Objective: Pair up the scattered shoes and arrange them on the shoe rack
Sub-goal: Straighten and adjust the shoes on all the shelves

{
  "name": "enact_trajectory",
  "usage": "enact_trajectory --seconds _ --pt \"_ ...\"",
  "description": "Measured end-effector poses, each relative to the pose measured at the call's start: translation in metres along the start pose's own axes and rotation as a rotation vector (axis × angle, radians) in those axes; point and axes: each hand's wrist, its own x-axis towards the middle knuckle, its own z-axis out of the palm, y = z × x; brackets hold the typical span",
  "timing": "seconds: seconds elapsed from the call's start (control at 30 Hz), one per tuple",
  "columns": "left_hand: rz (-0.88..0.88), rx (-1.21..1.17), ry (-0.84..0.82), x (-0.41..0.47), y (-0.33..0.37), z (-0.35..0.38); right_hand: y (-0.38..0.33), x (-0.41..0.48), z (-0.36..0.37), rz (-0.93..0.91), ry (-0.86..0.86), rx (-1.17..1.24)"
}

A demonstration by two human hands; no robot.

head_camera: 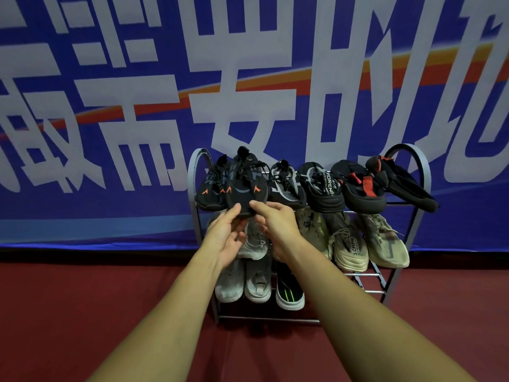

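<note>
A blue banner (110, 64) fills the wall; among its large white characters "而" and "安" can be read, while the others are cut off by the frame.

Against it, on a red floor (82, 312), a three-tier shoe rack (424, 172) is seen almost filled, so the task is judged nearly done. Three black pairs are set on the top tier: an orange-marked pair, a black-and-white pair (286, 186) and a red-strapped pair (363, 188). Beige shoes (385, 241) are lined up on the middle tier, and a grey pair (257, 285) on the bottom one. Beside the grey pair only a single green-striped shoe (289, 295) is seen; whether its partner is hidden behind the right arm cannot be told.

The black shoe (245, 188) on the top tier, touching its partner (210, 191), is being settled. Its toe is grasped by the left hand (227, 238). The right hand (278, 224) touches it with the thumb, but its grip cannot be told.

"CAPRO" is printed on one beige shoe, and letters like "ORENE" on a black-and-white one.
</note>
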Motion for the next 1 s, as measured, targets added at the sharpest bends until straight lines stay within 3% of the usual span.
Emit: enact_trajectory --seconds 0.4,0.73,1.0 --pt "-0.002 -0.021 0.034 0.026 0.005 0.014 0.009 0.023 0.015 -0.018 0.067 0.119" --pt "0.029 -0.004 0.034 0.025 -0.002 0.020 0.004 0.020 0.011 0.143 0.078 0.013" --pt "0.007 0.158 0.001 0.009 -0.015 0.033 -0.010 0.006 -0.039 0.218 0.225 -0.014"
